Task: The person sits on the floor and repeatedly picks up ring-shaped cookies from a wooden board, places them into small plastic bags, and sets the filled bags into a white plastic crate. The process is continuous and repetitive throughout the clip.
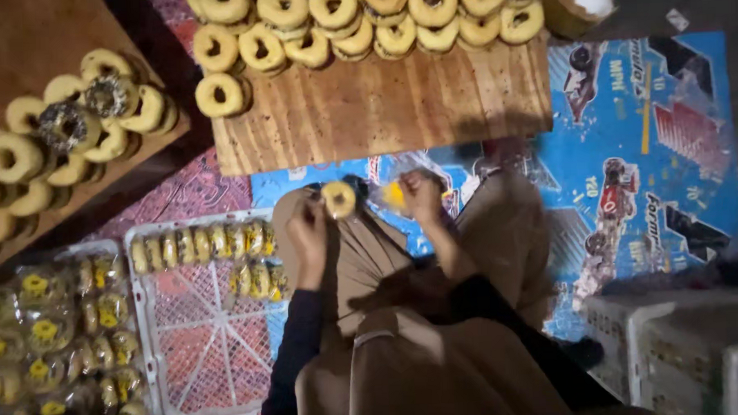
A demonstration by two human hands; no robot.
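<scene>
Head view: left hand point(307, 228) pinches doughnut point(338, 199) beside right hand's point(422, 196) bag point(391, 195).

1. Left hand point(307, 231): bare, no glove, ring or watch visible.
2. Right hand point(422, 196): bare likewise; dim light blurs the fingers.
3. Long dark sleeves point(296, 349), navy or black, close-fitting, cover both forearms and end at the wrists.
4. Loose tan-brown cloth garment point(440, 377) covers the lap and both knees; plain weave, no pattern, broad soft folds.
5. A paler seam or hem band runs across the brown cloth near the bottom of the view.
6. Face, feet and upper torso are out of view.
</scene>
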